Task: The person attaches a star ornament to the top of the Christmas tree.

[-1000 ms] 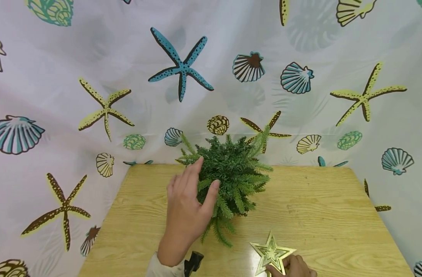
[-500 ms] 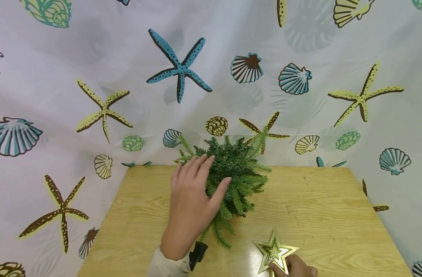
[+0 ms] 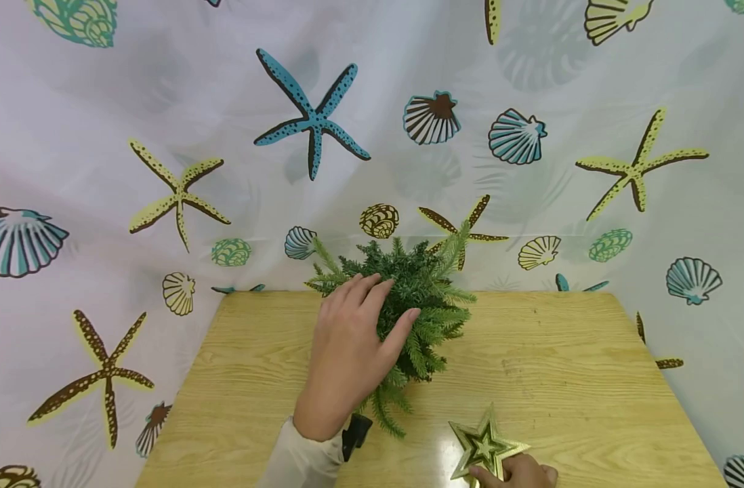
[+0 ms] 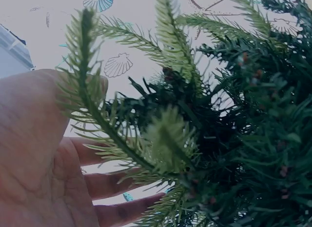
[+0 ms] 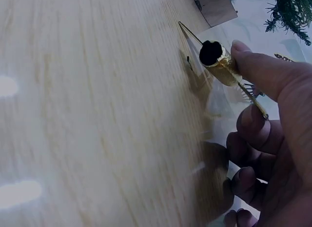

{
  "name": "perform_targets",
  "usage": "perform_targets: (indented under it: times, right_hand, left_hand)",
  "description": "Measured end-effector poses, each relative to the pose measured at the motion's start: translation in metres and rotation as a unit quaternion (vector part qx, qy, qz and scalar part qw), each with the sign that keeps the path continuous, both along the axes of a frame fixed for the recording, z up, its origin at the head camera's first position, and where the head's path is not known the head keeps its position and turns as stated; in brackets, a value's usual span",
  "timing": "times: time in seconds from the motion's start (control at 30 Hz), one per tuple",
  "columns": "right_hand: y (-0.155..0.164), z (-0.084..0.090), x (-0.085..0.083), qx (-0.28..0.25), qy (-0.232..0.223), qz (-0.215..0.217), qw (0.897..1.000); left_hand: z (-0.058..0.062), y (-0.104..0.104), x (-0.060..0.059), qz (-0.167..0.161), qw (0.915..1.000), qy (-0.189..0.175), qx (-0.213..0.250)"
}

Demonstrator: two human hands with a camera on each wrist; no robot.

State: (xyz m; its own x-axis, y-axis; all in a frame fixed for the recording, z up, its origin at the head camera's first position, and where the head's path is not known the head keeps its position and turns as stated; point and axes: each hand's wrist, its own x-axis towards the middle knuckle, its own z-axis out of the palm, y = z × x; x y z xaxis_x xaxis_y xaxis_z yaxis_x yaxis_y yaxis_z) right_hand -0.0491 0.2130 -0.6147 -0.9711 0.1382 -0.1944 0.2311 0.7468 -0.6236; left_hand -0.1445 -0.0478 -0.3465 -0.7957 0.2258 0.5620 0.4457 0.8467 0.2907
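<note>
Star (image 3: 485,449), gold and layered, is held near the front edge of the table (image 3: 561,366), to the right of and nearer than the small green tree (image 3: 433,295). The right hand (image 3: 518,473) pinches it low between thumb and forefinger, and the right wrist view shows a gold tube (image 5: 226,73) with a dark round opening on it, beside the thumb. The left hand (image 3: 350,352) is at the tree's left side, its fingers slightly bent and its thumb well apart from them; light green sprigs cross in front of the palm and fingers, but how firmly they touch, I cannot tell. Behind hangs a white cloth (image 3: 372,183) printed with starfish and shells.
</note>
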Motion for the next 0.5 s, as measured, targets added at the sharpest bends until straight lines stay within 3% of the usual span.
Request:
perform_targets:
  times: [0.2, 0.5]
  right_hand:
    - [0.0068, 0.0004, 0.0026, -0.033, -0.017, 0.028, 0.999]
    - [0.0083, 0.0057, 0.0067, -0.053, 0.015, 0.037, 0.998]
  left_hand:
    - [-0.0015, 0.0021, -0.0053, -0.005, 0.9996, -0.027, -0.005]
    - [-0.0028, 0.0032, -0.0104, -0.006, 0.9983, -0.046, 0.035]
